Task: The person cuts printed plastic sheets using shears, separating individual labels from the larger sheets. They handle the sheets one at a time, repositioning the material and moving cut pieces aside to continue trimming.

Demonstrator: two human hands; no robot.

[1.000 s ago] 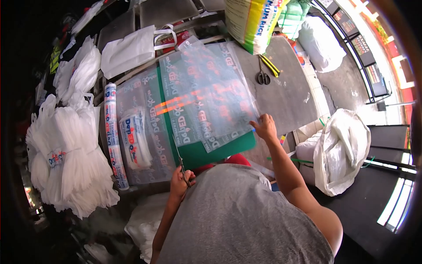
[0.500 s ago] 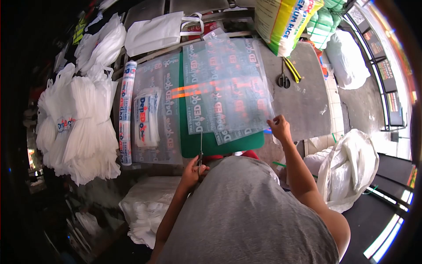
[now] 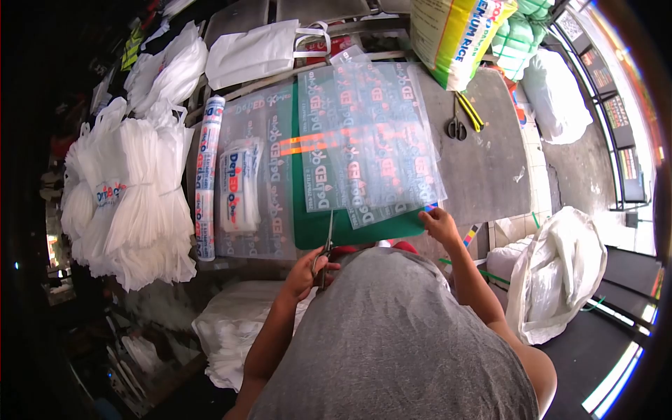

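My left hand [image 3: 302, 274] grips a pair of scissors [image 3: 329, 241] by the handles, below the front edge of the green mat [image 3: 385, 227]. The narrow blades point up over the mat toward the printed clear plastic sheets [image 3: 381, 150]. These sheets lie overlapping and slightly askew on the mat. At the mat's front right corner is my right hand [image 3: 439, 225], its thumb and fingers pinched together. What sits between those fingertips is too small to make out.
Left of the mat lie a folded plastic bundle [image 3: 239, 185] and a printed roll [image 3: 208, 178]. Tied white bags [image 3: 133, 196] stand farther left. Black scissors [image 3: 456, 127] and a yellow-handled tool [image 3: 470, 112] lie near the rice sack [image 3: 458, 42]. A white sack [image 3: 556, 273] stands at right.
My right hand has moved down from the sheets' front right corner to the mat's corner. My left hand and the scissors have shifted slightly right, and the view has shifted a little.
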